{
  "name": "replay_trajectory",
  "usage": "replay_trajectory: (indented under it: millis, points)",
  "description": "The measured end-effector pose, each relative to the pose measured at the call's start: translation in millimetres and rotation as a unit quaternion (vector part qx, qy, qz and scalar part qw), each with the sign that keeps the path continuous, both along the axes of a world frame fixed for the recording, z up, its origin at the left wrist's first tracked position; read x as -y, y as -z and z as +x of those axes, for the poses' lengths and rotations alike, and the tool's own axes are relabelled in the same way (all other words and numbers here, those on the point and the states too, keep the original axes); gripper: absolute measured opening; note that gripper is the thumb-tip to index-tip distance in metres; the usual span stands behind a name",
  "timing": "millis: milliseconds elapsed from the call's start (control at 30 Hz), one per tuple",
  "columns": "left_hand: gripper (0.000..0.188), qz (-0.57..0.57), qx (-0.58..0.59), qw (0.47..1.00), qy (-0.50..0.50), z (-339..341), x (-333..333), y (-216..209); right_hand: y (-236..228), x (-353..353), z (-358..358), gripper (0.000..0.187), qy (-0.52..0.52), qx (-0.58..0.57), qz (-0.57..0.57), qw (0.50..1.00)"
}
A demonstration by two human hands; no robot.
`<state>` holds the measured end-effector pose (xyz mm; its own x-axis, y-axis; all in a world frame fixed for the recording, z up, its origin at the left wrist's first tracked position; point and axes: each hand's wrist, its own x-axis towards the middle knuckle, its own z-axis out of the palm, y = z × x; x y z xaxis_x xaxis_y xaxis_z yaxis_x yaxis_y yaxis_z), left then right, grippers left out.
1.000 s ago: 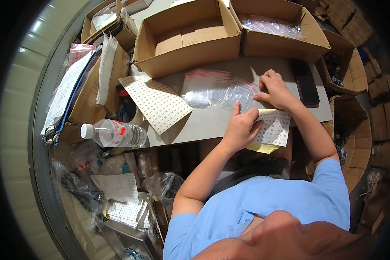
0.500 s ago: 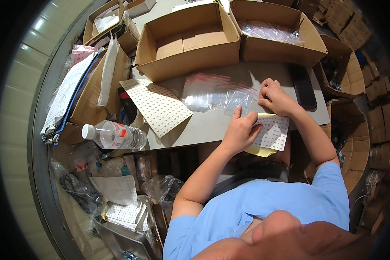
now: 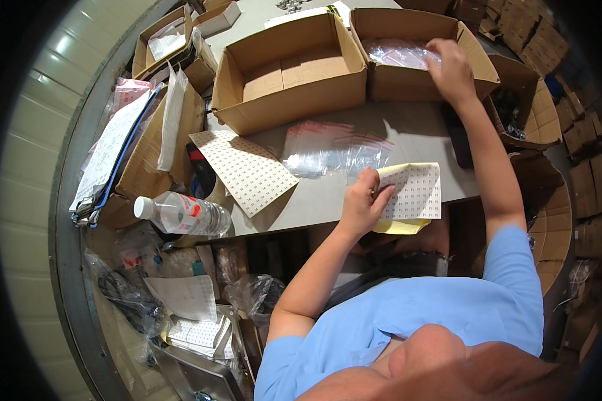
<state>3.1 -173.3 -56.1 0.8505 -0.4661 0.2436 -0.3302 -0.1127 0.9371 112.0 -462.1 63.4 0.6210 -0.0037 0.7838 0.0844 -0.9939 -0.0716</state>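
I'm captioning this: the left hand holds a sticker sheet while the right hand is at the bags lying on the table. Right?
Not quite: the head view shows the right hand at the cardboard box of plastic bags. The left hand does hold the sticker sheet.

Left hand [image 3: 361, 207] pinching the sticker sheet [image 3: 413, 190] at left, elbow [image 3: 293, 314] bent, right arm [image 3: 496, 157] outstretched, right hand [image 3: 456, 72] curled beyond the sheet

Bags [image 3: 314, 148] lie on the table [image 3: 415, 127] before a box [image 3: 293, 101].
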Motion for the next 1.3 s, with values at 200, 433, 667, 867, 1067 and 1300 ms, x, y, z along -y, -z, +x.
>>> replay_trajectory:
  millis: [200, 433, 667, 867, 1067, 1300]
  points:
    - [0.015, -0.100, -0.096, 0.990, 0.013, 3.1, -8.1, -10.5, 32.6, -72.5, -119.2, 0.034, -0.362, -0.402, 0.324, 0.777]
    - [0.026, -0.136, -0.090, 0.986, 0.034, 1.8, -2.3, -17.3, 56.8, -65.4, -137.4, 0.030, -0.320, -0.426, 0.543, 0.649]
    - [0.024, -0.100, -0.150, 0.982, 0.056, 1.6, -8.1, -12.6, 50.4, -60.2, -143.7, 0.017, -0.314, -0.443, 0.507, 0.670]
    - [0.013, -0.137, -0.091, 0.986, 0.023, -1.8, -1.8, -14.3, 28.0, -59.9, -142.4, 0.013, -0.281, -0.447, 0.403, 0.747]
    - [0.017, -0.103, -0.040, 0.994, 0.021, 1.6, -4.8, -5.7, 22.0, -66.7, -141.4, 0.014, -0.275, -0.392, 0.264, 0.837]
    - [0.018, -0.110, -0.094, 0.988, 0.051, 2.2, -7.7, -1.8, 18.9, -66.0, -141.9, 0.016, -0.284, -0.387, 0.234, 0.846]
